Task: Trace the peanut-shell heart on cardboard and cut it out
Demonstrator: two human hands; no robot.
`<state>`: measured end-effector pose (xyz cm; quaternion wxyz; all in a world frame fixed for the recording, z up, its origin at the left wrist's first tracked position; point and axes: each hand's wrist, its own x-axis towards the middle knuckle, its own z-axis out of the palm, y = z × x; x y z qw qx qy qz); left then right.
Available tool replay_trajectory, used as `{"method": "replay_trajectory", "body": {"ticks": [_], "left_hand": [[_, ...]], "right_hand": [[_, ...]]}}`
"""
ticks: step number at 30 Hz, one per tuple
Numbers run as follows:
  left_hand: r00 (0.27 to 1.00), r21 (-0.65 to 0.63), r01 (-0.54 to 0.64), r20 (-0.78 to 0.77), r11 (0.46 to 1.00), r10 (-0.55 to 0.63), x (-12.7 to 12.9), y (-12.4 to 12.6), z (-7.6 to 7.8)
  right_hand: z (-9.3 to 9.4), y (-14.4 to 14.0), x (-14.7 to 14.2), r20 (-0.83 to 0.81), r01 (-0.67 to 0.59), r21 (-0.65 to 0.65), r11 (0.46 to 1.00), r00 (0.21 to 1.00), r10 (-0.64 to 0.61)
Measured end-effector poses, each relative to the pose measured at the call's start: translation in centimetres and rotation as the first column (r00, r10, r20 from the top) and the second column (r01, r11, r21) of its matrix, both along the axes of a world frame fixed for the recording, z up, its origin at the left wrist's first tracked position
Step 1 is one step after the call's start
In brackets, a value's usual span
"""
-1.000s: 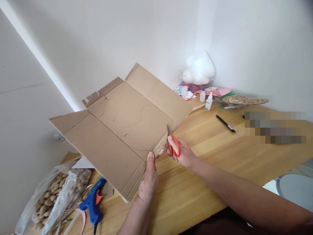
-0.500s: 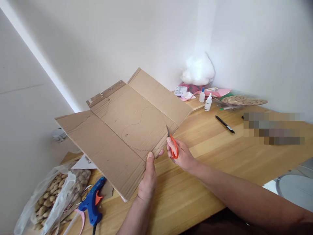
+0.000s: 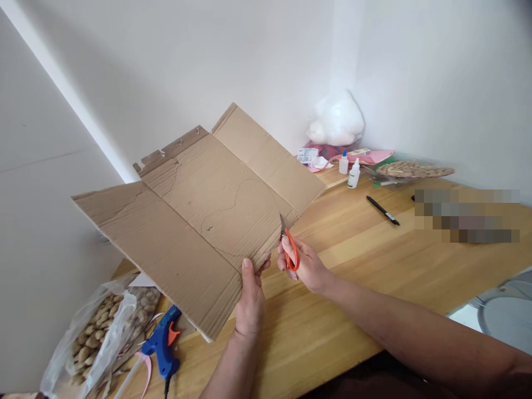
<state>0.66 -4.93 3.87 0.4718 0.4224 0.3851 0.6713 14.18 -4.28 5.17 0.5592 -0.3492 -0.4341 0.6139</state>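
A large flattened cardboard box [image 3: 199, 216] is held up over the wooden table [image 3: 374, 266], tilted toward me. A faint curved pencil line runs across its middle panel. My left hand [image 3: 249, 299] grips the cardboard's near edge, thumb on top. My right hand [image 3: 301, 263] holds orange-handled scissors [image 3: 290, 249]. Their blades point up and meet the cardboard's right edge just right of my left thumb.
A blue glue gun [image 3: 162, 346] and a clear bag of nut shells [image 3: 100, 332] lie at the near left. Two white glue bottles [image 3: 349, 169], a black pen [image 3: 382, 210], a white stuffing bag [image 3: 336, 119] and a woven tray [image 3: 413, 169] sit by the far wall.
Both hands and the cardboard shifted slightly left and toward me. The cardboard's far side tipped a little higher. The scissors stay at the same edge.
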Motion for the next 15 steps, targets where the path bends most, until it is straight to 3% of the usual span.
{"method": "replay_trajectory", "body": {"ticks": [4, 8, 15], "left_hand": [[0.99, -0.014, -0.082, -0.112, 0.997, 0.08, -0.9, 0.2, -0.9], [0.983, -0.084, -0.077, -0.172, 0.993, 0.062, -1.9, 0.4, -1.7], [0.999, -0.131, -0.011, -0.038, 0.991, 0.006, -0.5, -0.1, 0.2]], "right_hand": [[0.5, -0.1, 0.2, 0.04, -0.014, -0.029, 0.999, 0.999, 0.015], [1.2, -0.3, 0.5, 0.043, -0.026, -0.033, 0.999, 0.999, 0.028], [1.0, -0.2, 0.8, 0.073, 0.018, 0.047, 0.999, 0.997, -0.021]]}}
